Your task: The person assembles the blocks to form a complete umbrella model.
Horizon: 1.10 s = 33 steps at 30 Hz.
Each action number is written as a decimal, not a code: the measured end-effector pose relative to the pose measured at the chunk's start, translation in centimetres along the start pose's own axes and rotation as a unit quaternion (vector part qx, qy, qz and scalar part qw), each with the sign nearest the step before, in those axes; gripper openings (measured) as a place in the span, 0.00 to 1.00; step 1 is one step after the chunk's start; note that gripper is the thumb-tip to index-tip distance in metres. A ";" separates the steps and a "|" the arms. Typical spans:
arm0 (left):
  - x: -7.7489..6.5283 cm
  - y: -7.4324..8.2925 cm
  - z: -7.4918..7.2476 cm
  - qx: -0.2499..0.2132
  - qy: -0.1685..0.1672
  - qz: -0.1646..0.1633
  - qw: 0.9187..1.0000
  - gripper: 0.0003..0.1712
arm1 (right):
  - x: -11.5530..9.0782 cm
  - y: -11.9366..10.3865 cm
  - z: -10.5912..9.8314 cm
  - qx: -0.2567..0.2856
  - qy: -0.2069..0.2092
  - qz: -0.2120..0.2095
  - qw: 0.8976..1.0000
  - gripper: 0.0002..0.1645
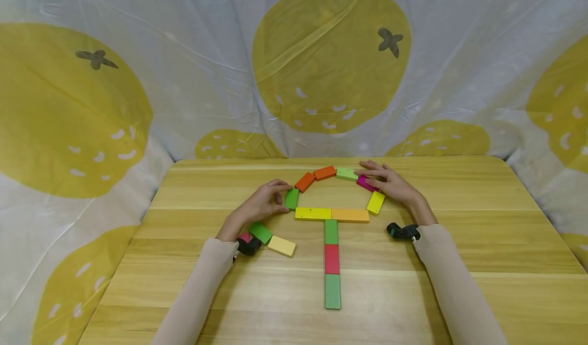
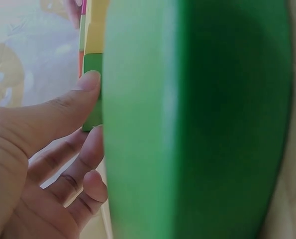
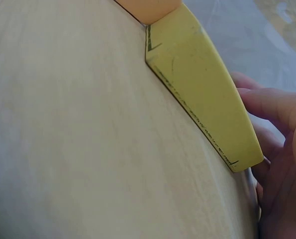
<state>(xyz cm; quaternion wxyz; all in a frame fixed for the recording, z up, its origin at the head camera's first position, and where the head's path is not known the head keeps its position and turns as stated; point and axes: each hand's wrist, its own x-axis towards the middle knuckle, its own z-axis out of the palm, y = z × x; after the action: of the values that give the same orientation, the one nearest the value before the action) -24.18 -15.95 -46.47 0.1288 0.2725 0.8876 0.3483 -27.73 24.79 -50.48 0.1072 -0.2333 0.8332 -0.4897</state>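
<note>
Left hand [image 1: 258, 205] pinching the green block [image 1: 292, 200], right there between the orange-red block [image 1: 305, 182] and the yellow block [image 1: 313, 213]; light, even pressure should settle it without nudging either neighbour. Right hand [image 1: 396, 186] fanned over the magenta block [image 1: 367, 183], can't tell if it's gripping, and a soft touch looks wisest.

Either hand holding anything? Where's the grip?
Left hand: leftmost green arc block, by its two ends. Right hand: at the magenta block, hold can't be told.
</note>
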 end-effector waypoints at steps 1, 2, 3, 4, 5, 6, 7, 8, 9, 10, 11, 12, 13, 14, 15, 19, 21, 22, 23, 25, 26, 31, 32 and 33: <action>0.0 0.0 0.0 -0.001 0.000 0.000 1.000 0.34 | 0.0 0.0 0.0 0.000 -0.001 0.000 1.000 0.23; 0.0 0.0 0.1 -0.001 0.000 0.001 1.000 0.34 | 0.0 0.0 0.0 -0.002 0.000 0.001 1.000 0.23; 0.0 0.0 0.1 -0.001 0.001 0.002 1.000 0.34 | 0.0 0.0 0.0 -0.003 0.000 0.002 1.000 0.23; 0.0 0.0 0.1 -0.001 0.001 0.004 1.000 0.34 | 0.0 0.0 0.0 -0.005 0.001 0.003 1.000 0.23; 0.0 0.1 0.1 0.000 0.002 0.005 1.000 0.34 | 0.1 0.1 -0.1 -0.006 0.000 0.004 1.000 0.23; 0.0 0.1 0.2 0.001 0.003 0.007 1.000 0.34 | 0.1 0.1 -0.1 -0.008 -0.001 0.004 1.000 0.23; 0.0 0.1 0.2 0.001 0.004 0.008 1.000 0.34 | 0.1 0.2 -0.1 -0.008 -0.001 0.005 1.000 0.23; 0.0 0.1 0.2 0.002 0.004 0.010 1.000 0.34 | 0.2 0.2 -0.1 -0.009 -0.001 0.005 1.000 0.23; 0.0 0.1 0.1 0.003 0.004 0.012 1.000 0.34 | 0.2 0.3 -0.1 -0.009 -0.002 0.006 1.000 0.23; -0.1 0.2 0.1 0.003 0.004 0.013 1.000 0.34 | 0.2 0.3 -0.1 -0.010 -0.002 0.006 1.000 0.24; -0.1 0.2 0.1 0.004 0.004 0.015 1.000 0.34 | 0.2 0.3 -0.1 -0.010 -0.002 0.006 1.000 0.24; -0.1 0.2 0.1 0.005 0.004 0.016 1.000 0.34 | 0.2 0.3 -0.1 -0.010 -0.002 0.006 1.000 0.24; -0.1 0.2 0.1 0.005 0.004 0.016 1.000 0.34 | 0.2 0.3 -0.1 -0.009 -0.002 0.006 1.000 0.23; -0.1 0.2 0.1 0.007 0.003 0.016 1.000 0.34 | 0.2 0.3 -0.1 -0.008 -0.001 0.006 1.000 0.23; -0.1 0.2 0.1 0.008 0.003 0.015 1.000 0.34 | 0.2 0.3 -0.1 -0.008 -0.001 0.004 1.000 0.23; -0.1 0.1 0.2 0.011 0.005 0.012 1.000 0.35 | 0.1 0.2 0.0 -0.005 0.000 -0.001 1.000 0.23; -0.2 0.1 0.2 0.009 0.008 0.010 1.000 0.34 | 0.1 0.2 0.0 -0.005 0.001 -0.003 1.000 0.23; -0.2 0.1 0.2 0.007 0.008 0.010 1.000 0.34 | 0.1 0.2 0.0 -0.005 0.002 -0.003 1.000 0.23; -0.2 0.1 0.2 0.006 0.009 0.008 1.000 0.34 | 0.1 0.2 0.0 -0.004 0.002 -0.003 1.000 0.23; -0.2 0.1 0.3 0.003 0.011 0.005 1.000 0.34 | 0.1 0.2 0.0 -0.005 0.001 -0.005 1.000 0.23; -0.2 0.0 0.3 0.000 0.012 0.004 1.000 0.34 | 0.1 0.2 0.0 -0.004 0.001 -0.004 1.000 0.23; -0.2 0.0 0.4 -0.003 0.014 0.002 1.000 0.34 | 0.1 0.3 0.0 -0.004 -0.002 0.000 1.000 0.23; -0.2 0.0 0.4 -0.002 0.014 0.003 1.000 0.34 | 0.1 0.3 0.0 -0.004 -0.001 0.001 1.000 0.23; -0.2 0.0 0.4 -0.001 0.014 0.003 1.000 0.34 | 0.1 0.3 0.0 -0.004 -0.002 0.001 1.000 0.23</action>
<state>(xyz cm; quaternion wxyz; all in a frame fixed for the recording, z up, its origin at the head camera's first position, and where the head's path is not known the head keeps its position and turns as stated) -23.84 -15.88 -46.71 0.1153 0.2702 0.8882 0.3532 -27.95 24.88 -50.74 0.1084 -0.2338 0.8355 -0.4854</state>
